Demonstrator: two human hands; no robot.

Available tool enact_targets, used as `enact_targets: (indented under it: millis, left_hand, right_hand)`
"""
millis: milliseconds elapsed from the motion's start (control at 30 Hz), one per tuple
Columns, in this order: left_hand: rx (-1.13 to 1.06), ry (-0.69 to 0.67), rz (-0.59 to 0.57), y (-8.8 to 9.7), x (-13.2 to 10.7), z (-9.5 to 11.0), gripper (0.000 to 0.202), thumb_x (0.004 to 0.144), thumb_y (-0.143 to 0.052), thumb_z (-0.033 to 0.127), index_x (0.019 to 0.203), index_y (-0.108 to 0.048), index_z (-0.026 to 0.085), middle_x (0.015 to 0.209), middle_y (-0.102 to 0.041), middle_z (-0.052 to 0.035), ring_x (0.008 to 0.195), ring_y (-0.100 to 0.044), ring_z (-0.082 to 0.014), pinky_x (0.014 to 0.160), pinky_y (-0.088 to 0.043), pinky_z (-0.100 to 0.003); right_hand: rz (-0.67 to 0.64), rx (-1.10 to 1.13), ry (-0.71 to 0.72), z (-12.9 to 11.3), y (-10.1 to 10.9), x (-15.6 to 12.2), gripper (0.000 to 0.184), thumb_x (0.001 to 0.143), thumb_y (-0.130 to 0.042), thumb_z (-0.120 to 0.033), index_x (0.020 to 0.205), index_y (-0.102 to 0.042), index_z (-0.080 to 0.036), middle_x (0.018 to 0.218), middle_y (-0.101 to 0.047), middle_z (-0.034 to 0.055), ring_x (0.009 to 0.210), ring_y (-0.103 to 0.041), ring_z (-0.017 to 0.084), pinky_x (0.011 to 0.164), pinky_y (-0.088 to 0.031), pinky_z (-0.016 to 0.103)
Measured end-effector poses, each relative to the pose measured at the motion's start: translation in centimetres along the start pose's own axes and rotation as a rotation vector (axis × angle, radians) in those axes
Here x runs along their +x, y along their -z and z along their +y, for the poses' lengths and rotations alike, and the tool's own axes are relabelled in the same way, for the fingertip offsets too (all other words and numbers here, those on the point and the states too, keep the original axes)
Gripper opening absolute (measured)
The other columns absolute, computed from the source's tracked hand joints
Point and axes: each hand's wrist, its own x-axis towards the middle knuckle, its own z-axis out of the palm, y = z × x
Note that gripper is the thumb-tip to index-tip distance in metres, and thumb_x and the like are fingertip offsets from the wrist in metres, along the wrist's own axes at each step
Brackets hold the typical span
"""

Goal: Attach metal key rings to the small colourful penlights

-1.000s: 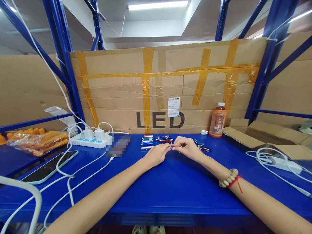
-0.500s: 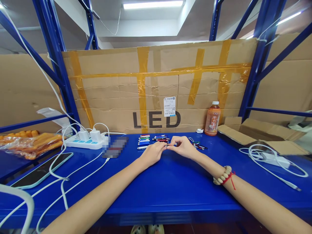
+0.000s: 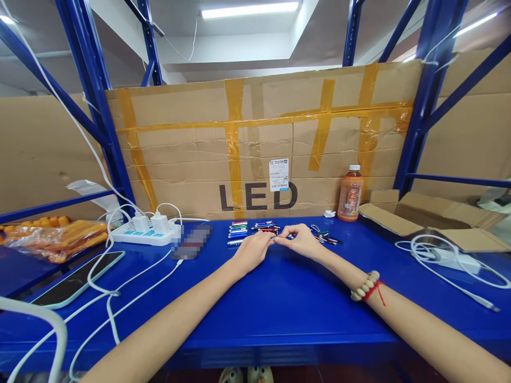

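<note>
My left hand (image 3: 254,250) is closed, its fingertips pinched together at the middle of the blue table. Facing it, my right hand (image 3: 299,240) is closed in a pinch too, and the two sets of fingertips meet. Something small is between them, mostly covered by the fingers, and I cannot make out what it is. Just left of my left hand lies a column of slim shiny tubes (image 3: 238,232) in red, green, blue and silver. More blue and red tubes (image 3: 263,225) lie behind my hands. A loose group of small metallic pieces (image 3: 328,238) sits beyond my right hand.
An orange drink bottle (image 3: 350,196) and an open cardboard box (image 3: 393,226) stand at back right, near a coiled white cable (image 3: 431,250). A power strip (image 3: 141,235), a phone (image 3: 82,279) and white cables are at left. A cardboard panel (image 3: 191,159) closes off the back.
The view has shifted slightly, so the whole scene sits a little further right. Both hands keep their pinch at the same place, with only slight finger movement.
</note>
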Motion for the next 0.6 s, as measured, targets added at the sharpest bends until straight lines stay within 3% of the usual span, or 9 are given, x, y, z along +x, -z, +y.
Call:
enact_targets:
  millis: [200,367,600]
  left_hand:
    - [-0.025,0.099,-0.057,0.3,0.1,0.0,0.023,0.089,-0.030,0.025,0.098,-0.049,0.016,0.094,-0.059,-0.0063,0.085,-0.056,-0.0174,0.072,-0.045,-0.028]
    - [-0.021,0.097,-0.092,0.5,0.2,0.1,0.022,0.089,-0.031,0.025,0.098,-0.049,0.016,0.097,-0.058,-0.0063,0.089,-0.055,-0.0178,0.076,-0.044,-0.028]
    - [-0.057,0.118,-0.098,0.7,0.2,0.3,0.030,0.089,-0.030,0.026,0.118,-0.037,0.020,0.112,-0.055,-0.0067,0.099,-0.054,-0.0181,0.081,-0.044,-0.031]
  right_hand:
    - [-0.056,0.125,-0.073,0.8,-0.3,0.4,0.038,0.057,-0.065,-0.046,0.065,-0.061,-0.009,0.061,-0.057,0.0034,0.045,-0.042,0.005,0.037,-0.036,0.017]
    - [-0.093,0.149,-0.097,1.2,-0.1,0.4,0.041,0.055,-0.066,-0.047,0.068,-0.063,-0.008,0.063,-0.058,0.0039,0.046,-0.043,0.004,0.036,-0.036,0.015]
    - [-0.103,0.185,-0.117,1.3,-0.2,0.4,0.046,0.057,-0.064,-0.051,0.078,-0.065,-0.009,0.072,-0.060,0.0053,0.049,-0.045,0.004,0.037,-0.037,0.014]
